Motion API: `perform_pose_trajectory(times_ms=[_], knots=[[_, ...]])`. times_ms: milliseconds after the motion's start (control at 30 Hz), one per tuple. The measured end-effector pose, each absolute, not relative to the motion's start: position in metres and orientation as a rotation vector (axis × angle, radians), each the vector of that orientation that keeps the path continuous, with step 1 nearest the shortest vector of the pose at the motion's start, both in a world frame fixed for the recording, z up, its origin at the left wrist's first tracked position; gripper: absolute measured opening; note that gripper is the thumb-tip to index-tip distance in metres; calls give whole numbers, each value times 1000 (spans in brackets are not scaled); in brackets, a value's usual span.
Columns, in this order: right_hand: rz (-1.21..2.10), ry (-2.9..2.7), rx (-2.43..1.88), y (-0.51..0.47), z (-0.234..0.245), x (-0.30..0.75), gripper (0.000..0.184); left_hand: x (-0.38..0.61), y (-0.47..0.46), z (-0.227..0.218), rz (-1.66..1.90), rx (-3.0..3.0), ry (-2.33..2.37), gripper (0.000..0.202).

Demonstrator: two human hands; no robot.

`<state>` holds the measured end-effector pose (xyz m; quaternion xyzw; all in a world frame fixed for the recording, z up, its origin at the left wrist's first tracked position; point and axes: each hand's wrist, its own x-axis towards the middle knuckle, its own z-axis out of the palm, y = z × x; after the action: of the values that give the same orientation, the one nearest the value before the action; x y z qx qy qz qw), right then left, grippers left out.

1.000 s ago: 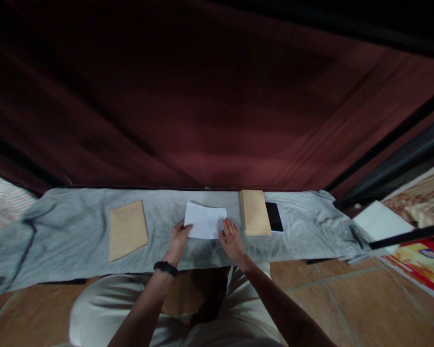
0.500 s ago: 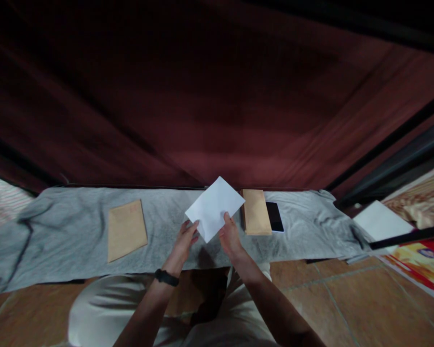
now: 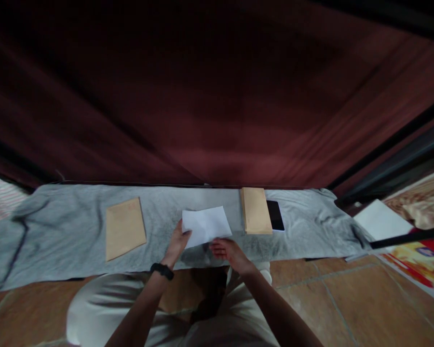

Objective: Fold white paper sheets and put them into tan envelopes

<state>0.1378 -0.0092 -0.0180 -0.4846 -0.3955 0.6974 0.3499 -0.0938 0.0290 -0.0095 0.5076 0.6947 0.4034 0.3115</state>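
A white sheet of paper point(image 3: 207, 224) is in front of me, over the middle of the grey cloth. My left hand point(image 3: 179, 241), with a dark band on its wrist, grips the sheet at its left end, thumb on top. At the lower right edge of the sheet, my right hand point(image 3: 226, 250) has its fingers curled and touches the paper there. A faint crease line shows down the sheet. To the left lies a tan envelope point(image 3: 126, 229). On the right sits a small stack of tan envelopes point(image 3: 256, 212), partly covering a dark-screened phone or tablet point(image 3: 275, 215).
The grey cloth point(image 3: 300, 241) covers a long, narrow surface against a dark red fabric wall point(image 3: 217, 120). At far right are a white sheet or board point(image 3: 381, 221), a dark bar point(image 3: 408, 237) and a colourful printed package point(image 3: 419, 262). Tiled floor point(image 3: 318, 299) lies below.
The paper has turned from a diamond angle to lie more level and has come lower, towards me. My left hand now grips its left end; my right hand has slid down to its lower edge.
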Motion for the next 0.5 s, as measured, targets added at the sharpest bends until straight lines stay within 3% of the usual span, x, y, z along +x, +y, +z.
perform_pose_trajectory(times_ms=[167,300,500], knots=[[1140,-1445,-1392,13,-15,123,32,-100,30,-13,931,1389,1869,65],[570,-1974,-1383,35,-18,105,44,-96,31,-14,851,1428,1933,71],[256,-2305,-1438,41,-37,94,48,-88,22,-7,745,1478,2080,70]])
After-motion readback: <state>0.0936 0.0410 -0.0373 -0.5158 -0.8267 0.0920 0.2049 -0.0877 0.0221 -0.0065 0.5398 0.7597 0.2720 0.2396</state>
